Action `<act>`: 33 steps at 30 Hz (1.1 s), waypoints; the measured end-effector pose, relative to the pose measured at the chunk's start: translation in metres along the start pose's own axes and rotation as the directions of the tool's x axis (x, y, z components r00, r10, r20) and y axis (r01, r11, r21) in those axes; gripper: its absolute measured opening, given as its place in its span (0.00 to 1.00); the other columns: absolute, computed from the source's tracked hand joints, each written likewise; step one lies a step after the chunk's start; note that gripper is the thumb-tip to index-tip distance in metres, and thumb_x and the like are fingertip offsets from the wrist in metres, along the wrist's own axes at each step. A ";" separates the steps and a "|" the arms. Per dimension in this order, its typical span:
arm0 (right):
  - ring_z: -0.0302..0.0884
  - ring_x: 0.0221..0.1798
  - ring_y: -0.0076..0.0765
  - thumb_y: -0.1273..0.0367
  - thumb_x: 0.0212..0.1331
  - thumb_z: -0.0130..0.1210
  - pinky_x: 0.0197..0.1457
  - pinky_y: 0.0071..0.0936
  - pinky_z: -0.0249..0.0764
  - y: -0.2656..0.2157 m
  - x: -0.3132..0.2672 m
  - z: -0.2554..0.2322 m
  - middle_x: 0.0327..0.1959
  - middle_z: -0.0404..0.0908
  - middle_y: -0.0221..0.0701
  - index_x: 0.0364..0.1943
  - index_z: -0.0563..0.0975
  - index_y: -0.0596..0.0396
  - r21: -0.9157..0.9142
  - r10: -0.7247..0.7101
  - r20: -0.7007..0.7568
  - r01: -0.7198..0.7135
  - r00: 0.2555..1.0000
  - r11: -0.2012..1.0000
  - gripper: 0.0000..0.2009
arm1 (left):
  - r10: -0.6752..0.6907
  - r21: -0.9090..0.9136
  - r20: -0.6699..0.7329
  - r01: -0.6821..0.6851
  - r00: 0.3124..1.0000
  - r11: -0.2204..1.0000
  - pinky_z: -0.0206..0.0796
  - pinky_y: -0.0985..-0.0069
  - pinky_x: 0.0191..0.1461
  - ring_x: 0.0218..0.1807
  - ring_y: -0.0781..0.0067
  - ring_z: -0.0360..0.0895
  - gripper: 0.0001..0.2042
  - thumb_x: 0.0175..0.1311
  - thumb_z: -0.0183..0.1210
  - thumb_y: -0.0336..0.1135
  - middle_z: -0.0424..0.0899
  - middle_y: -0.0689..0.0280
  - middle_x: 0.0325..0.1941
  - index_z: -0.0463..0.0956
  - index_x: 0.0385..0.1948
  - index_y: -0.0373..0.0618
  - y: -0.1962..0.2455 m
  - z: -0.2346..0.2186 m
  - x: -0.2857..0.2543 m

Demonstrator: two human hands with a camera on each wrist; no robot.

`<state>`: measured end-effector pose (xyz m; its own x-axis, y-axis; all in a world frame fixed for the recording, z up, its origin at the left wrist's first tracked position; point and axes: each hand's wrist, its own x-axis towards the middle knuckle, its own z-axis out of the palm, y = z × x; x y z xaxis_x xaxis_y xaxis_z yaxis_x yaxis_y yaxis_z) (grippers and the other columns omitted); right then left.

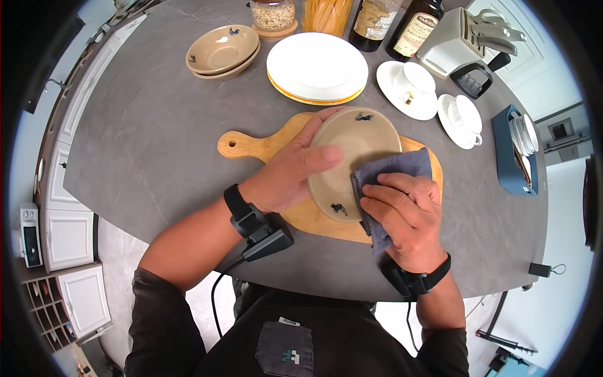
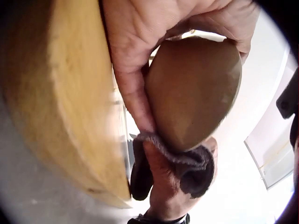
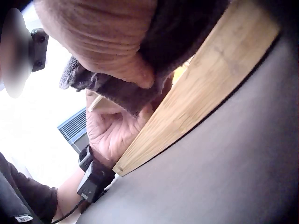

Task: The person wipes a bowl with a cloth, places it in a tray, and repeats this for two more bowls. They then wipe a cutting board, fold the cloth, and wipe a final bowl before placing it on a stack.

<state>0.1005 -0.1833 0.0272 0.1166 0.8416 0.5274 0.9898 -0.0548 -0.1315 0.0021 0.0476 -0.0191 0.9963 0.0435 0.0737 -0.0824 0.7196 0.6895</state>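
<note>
A beige bowl [image 1: 358,141] with small dark blue motifs is tilted above a wooden board [image 1: 251,146]. My left hand [image 1: 290,164] grips its left side, thumb over the inside and fingers behind; the left wrist view shows the bowl's outer side [image 2: 194,88] within that hand [image 2: 140,42]. My right hand [image 1: 408,217] pinches a grey-blue cloth [image 1: 402,166] around the bowl's lower right rim. In the right wrist view the thumb of my right hand [image 3: 103,37] presses the cloth [image 3: 124,93]. The cloth hides part of the rim.
Behind the board stand two stacked bowls [image 1: 223,50], white plates [image 1: 317,66], jars, dark bottles [image 1: 414,28] and a knife block [image 1: 449,44]. Two white cups on saucers [image 1: 408,103] are at the back right, near a blue bin [image 1: 516,169]. Cables hang from both wrists.
</note>
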 end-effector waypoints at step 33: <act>0.82 0.56 0.48 0.78 0.40 0.68 0.57 0.43 0.73 -0.010 0.000 0.003 0.59 0.89 0.34 0.44 0.82 0.52 -0.034 0.260 -0.017 -0.260 0.966 0.965 0.21 | 0.005 0.467 0.048 -0.027 0.999 0.884 0.60 0.62 0.84 0.81 0.67 0.67 0.45 0.67 0.70 0.46 0.68 0.62 0.81 0.56 0.84 0.45 0.001 0.018 0.000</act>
<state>0.0900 -0.1811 0.0262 0.3710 0.7892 0.4895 0.9276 -0.2901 -0.2352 0.0015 0.0360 -0.0054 0.9936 0.0138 0.1123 -0.1110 0.3115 0.9437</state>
